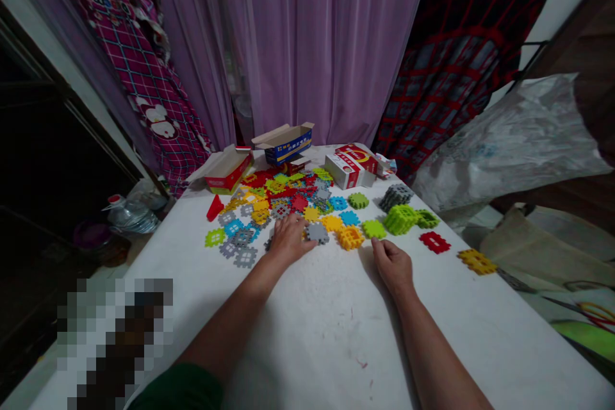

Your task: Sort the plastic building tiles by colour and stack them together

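Observation:
My left hand (288, 238) lies over the near edge of a spread of plastic interlocking building pieces, fingers stretched and thumb out to the right. Beside its thumb is a grey piece (317, 233); whatever lies under the palm is hidden. My right hand (394, 264) rests on the table with its fingers curled in, and nothing shows in it. Just beyond its fingertips lies a lime green piece (373, 229). Between the hands sits a small yellow-orange stack (350, 237). A lime green stack (400, 220) and a grey stack (396, 196) stand farther right.
A red open box (229, 172), a blue open box (289, 146) and a red-and-white box (350, 168) stand at the back. A red piece (435, 242) and yellow pieces (477, 261) lie near the right edge of the white table (327, 346). Purple curtains (331, 45) hang behind.

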### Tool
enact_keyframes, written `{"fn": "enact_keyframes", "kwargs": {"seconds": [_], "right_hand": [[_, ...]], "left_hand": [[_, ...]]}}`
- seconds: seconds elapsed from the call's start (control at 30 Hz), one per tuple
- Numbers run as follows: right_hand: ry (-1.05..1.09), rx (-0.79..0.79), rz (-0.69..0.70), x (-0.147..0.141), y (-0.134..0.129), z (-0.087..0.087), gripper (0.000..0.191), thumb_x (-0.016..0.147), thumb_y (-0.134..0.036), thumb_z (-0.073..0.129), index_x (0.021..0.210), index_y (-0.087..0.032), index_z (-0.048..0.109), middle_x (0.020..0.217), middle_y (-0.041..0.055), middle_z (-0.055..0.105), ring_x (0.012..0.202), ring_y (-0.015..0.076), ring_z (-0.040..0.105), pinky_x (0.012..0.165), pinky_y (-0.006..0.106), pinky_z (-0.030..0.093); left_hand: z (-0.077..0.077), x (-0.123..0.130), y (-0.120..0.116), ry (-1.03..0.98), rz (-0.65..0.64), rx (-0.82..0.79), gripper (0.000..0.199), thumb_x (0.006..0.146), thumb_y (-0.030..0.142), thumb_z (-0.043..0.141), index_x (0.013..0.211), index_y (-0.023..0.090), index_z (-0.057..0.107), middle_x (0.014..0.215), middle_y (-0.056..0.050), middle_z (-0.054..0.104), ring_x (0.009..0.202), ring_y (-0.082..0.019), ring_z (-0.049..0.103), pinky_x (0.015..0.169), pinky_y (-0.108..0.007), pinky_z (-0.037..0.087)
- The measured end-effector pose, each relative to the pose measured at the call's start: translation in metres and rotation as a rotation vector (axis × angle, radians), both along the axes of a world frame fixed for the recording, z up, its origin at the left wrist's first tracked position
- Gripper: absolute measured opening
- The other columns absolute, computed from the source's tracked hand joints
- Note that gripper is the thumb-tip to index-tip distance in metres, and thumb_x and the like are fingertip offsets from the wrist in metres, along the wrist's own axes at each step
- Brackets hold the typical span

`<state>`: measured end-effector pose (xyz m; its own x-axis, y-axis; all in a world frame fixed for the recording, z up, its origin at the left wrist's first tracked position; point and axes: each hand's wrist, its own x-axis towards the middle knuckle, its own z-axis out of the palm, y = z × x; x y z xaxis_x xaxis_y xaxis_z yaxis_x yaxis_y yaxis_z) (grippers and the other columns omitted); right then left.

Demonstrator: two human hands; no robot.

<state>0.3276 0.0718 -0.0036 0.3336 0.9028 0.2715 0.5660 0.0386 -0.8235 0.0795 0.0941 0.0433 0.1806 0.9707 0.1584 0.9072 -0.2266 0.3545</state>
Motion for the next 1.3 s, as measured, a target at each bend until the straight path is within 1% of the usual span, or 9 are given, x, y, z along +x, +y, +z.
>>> {"fn": "enact_keyframes", "kwargs": {"seconds": [0.4, 0.57, 0.67, 0.77, 0.83, 0.9, 1.0, 1.17, 1.3], "right_hand": [[0.011, -0.014, 0.0, -0.001, -0.001, 0.002, 0.053, 0.076, -0.069, 0.044, 0.049, -0.023, 0.038, 0.047, -0.0041, 0.034, 0.05, 0.0112, 0.037, 0.051, 0.025, 0.032], [-0.024, -0.033, -0.012, 0.001, -0.001, 0.001, 0.052, 0.076, -0.067, 0.043, 0.05, -0.022, 0.04, 0.047, -0.0035, 0.036, 0.05, 0.0118, 0.039, 0.051, 0.026, 0.032], [-0.039, -0.039, -0.008, 0.002, 0.0, 0.0, 0.052, 0.076, -0.067, 0.043, 0.05, -0.022, 0.041, 0.046, -0.0033, 0.036, 0.049, 0.012, 0.04, 0.05, 0.026, 0.031], [-0.044, -0.039, -0.009, 0.002, 0.0, 0.0, 0.053, 0.076, -0.068, 0.043, 0.049, -0.022, 0.04, 0.045, -0.0033, 0.036, 0.049, 0.0119, 0.039, 0.049, 0.026, 0.031], [-0.048, -0.051, -0.007, 0.002, 0.0, 0.001, 0.053, 0.075, -0.068, 0.043, 0.049, -0.022, 0.041, 0.045, -0.0029, 0.037, 0.049, 0.0122, 0.04, 0.05, 0.026, 0.032], [-0.055, -0.066, -0.006, 0.002, -0.001, 0.001, 0.053, 0.075, -0.069, 0.042, 0.049, -0.022, 0.042, 0.045, -0.0026, 0.038, 0.049, 0.0124, 0.04, 0.05, 0.026, 0.032], [-0.064, -0.074, -0.01, 0.002, -0.002, 0.002, 0.054, 0.074, -0.071, 0.041, 0.05, -0.023, 0.042, 0.045, -0.0024, 0.039, 0.049, 0.0127, 0.041, 0.051, 0.026, 0.033], [-0.071, -0.072, -0.022, 0.001, -0.004, 0.002, 0.052, 0.074, -0.069, 0.042, 0.051, -0.022, 0.044, 0.046, -0.0022, 0.04, 0.051, 0.0131, 0.042, 0.051, 0.026, 0.033], [-0.078, -0.06, -0.036, 0.001, -0.005, 0.003, 0.051, 0.073, -0.068, 0.042, 0.05, -0.022, 0.043, 0.046, -0.002, 0.04, 0.051, 0.0134, 0.043, 0.051, 0.027, 0.033]], "left_hand": [[-0.005, 0.004, 0.006, 0.033, -0.005, -0.067, 0.044, 0.076, 0.042, 0.075, 0.114, 0.023, 0.064, 0.122, -0.008, 0.059, 0.119, -0.027, 0.053, 0.104, -0.042, 0.036], [-0.009, -0.006, -0.004, 0.007, -0.016, -0.053, 0.05, 0.077, 0.044, 0.073, 0.121, 0.023, 0.061, 0.125, -0.009, 0.059, 0.12, -0.027, 0.053, 0.104, -0.042, 0.037], [-0.011, -0.03, -0.022, -0.013, -0.015, -0.015, 0.036, 0.082, 0.039, 0.068, 0.115, 0.025, 0.064, 0.121, -0.006, 0.063, 0.116, -0.024, 0.055, 0.101, -0.04, 0.038], [-0.016, -0.068, -0.048, 0.001, 0.08, 0.051, 0.025, 0.085, 0.035, 0.063, 0.108, 0.026, 0.066, 0.116, -0.005, 0.066, 0.112, -0.024, 0.057, 0.103, -0.041, 0.038], [-0.022, -0.097, -0.064, 0.05, 0.135, 0.085, 0.034, 0.085, 0.038, 0.063, 0.116, 0.026, 0.064, 0.127, -0.007, 0.063, 0.122, -0.026, 0.053, 0.109, -0.044, 0.033], [-0.031, -0.121, -0.076, 0.097, 0.197, 0.084, 0.053, 0.083, 0.043, 0.064, 0.131, 0.025, 0.056, 0.146, -0.01, 0.05, 0.136, -0.03, 0.042, 0.115, -0.048, 0.026], [-0.044, -0.14, -0.078, 0.129, 0.308, -0.017, 0.062, 0.088, 0.049, 0.055, 0.143, 0.022, 0.045, 0.154, -0.014, 0.04, 0.144, -0.031, 0.032, 0.117, -0.051, 0.021], [-0.049, -0.127, -0.053, 0.138, 0.353, -0.048, 0.066, 0.092, 0.049, 0.048, 0.147, 0.013, 0.039, 0.157, -0.019, 0.033, 0.146, -0.032, 0.028, 0.118, -0.049, 0.021], [-0.045, -0.111, -0.04, 0.083, 0.381, -0.012, 0.063, 0.089, 0.049, 0.055, 0.144, 0.021, 0.044, 0.155, -0.017, 0.039, 0.143, -0.032, 0.033, 0.117, -0.057, 0.019]]}}
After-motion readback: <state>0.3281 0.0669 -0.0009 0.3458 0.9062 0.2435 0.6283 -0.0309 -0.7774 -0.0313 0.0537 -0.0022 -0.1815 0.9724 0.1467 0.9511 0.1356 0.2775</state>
